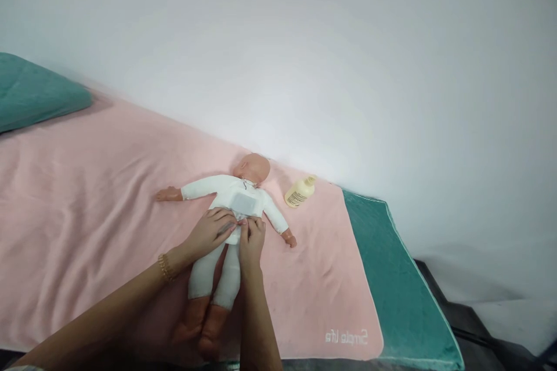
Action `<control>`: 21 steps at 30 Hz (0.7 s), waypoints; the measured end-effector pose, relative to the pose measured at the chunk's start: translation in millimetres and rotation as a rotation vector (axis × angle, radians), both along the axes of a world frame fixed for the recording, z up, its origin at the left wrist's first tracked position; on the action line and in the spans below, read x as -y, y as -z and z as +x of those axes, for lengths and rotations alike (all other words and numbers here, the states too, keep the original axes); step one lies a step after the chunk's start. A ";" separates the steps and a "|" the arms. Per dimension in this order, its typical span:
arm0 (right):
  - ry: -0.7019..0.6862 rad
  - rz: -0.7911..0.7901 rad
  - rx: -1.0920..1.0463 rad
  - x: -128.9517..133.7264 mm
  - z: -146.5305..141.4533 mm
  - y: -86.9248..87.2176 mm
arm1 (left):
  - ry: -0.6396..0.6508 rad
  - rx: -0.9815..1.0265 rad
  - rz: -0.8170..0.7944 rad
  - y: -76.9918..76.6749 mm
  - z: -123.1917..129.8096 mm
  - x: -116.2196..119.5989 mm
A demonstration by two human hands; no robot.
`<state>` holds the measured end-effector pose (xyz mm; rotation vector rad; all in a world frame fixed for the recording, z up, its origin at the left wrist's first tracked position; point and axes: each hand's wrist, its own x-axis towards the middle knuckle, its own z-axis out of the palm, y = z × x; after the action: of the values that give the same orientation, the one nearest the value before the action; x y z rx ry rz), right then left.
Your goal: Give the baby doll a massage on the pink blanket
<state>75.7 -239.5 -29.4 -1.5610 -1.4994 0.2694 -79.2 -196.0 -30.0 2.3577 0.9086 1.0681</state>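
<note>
A baby doll (224,233) in a white outfit lies stretched out on a pink blanket, its arms spread and its head toward the wall. On its torso is a pale grey rectangular panel (243,204). Just below that panel, my left hand (216,229) has its fingers closed and pressed to the doll's middle. Close against it, my right hand (253,239) pinches at the same spot. The fingers meet over some whitish material, but what exactly is between them is too small to make out.
The pink blanket (313,278) covers a green mattress (387,261), whose right end is bare. A pale yellow pump bottle (300,192) lies tilted near the doll's arm. At far left is a green pillow (39,93). A white wall (304,58) runs along the back.
</note>
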 end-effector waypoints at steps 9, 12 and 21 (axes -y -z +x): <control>0.023 0.060 0.030 1.4 -5.1 -0.7 | -0.047 0.007 0.008 6.4 -0.3 2.1; 0.025 0.010 0.061 -2.7 -3.6 0.2 | -0.040 -0.024 -0.005 5.0 1.4 0.6; 0.034 0.011 0.025 -8.1 -4.2 -15.3 | -0.008 -0.052 0.023 -14.2 2.8 -20.0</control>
<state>71.5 -231.3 -14.1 -1.5847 -1.4902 0.2226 -76.4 -176.0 -15.8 2.4133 0.9295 1.0299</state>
